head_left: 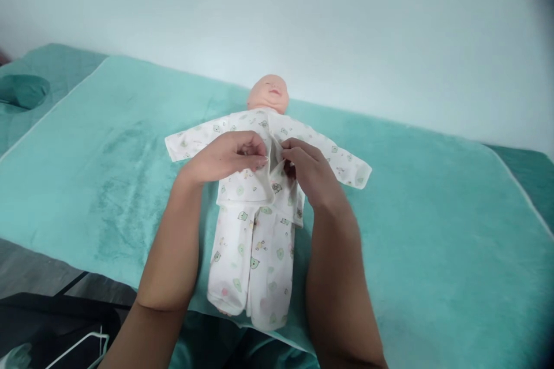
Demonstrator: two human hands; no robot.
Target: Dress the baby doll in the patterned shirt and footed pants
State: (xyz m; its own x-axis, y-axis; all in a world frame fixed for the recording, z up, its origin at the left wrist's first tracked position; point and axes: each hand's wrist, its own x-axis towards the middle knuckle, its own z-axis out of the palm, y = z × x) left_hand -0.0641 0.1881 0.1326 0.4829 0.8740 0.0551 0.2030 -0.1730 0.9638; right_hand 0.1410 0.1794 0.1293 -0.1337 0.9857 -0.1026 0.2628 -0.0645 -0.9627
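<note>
A baby doll (265, 94) lies on its back, its head toward the wall. It wears a white printed jacket (242, 189) with the sleeves spread out sideways, and matching printed trousers (270, 265). My left hand (231, 153) pinches one front edge of the jacket at the chest. On the other side of the opening, my right hand (309, 167) has its fingers closed on the opposite front edge. Between the two hands the jacket front gapes a little. The doll's hands are hidden in the sleeves.
A turquoise plush cover (433, 230) is spread over the bed beneath the doll. Behind it rises a pale wall (346, 29). A darker green cushion with a hole (26, 91) is at the far left. Low at the left, a black surface holds a white wire hanger (80, 346).
</note>
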